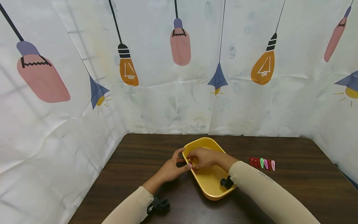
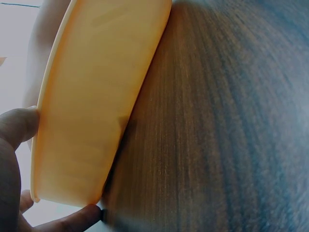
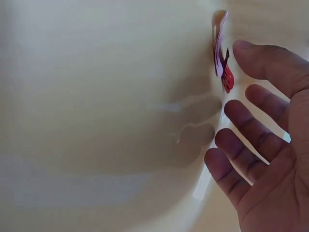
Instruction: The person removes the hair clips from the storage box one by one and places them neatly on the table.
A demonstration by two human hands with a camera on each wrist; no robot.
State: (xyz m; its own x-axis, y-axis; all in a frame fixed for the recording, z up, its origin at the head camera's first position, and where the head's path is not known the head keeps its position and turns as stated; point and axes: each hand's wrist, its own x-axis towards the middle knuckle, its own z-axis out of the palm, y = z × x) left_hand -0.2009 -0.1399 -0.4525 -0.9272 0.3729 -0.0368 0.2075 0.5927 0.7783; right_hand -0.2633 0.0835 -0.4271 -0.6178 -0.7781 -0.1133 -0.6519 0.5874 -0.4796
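A yellow plastic tub (image 1: 211, 183) stands on the dark table, angled away from me. My left hand (image 1: 170, 169) holds its far left corner, thumb on the rim; in the left wrist view the thumb (image 2: 19, 126) touches the rim and a finger (image 2: 72, 220) reaches the lower corner. Inside the tub is my right hand (image 1: 205, 157). Its fingers (image 3: 251, 125) are spread and loosely bent in the right wrist view, holding nothing. Close to its thumb, a pinkish-purple hair clip (image 3: 217, 58) and a red hair clip (image 3: 228, 79) lean together by the tub's wall.
On the table (image 1: 293, 193) right of the tub lies a row of several hair clips (image 1: 262, 163), red, green and pink. A white curtain (image 1: 167, 105) printed with lamps hangs behind the table and along its sides. Dark devices (image 1: 159, 205) are strapped to both wrists.
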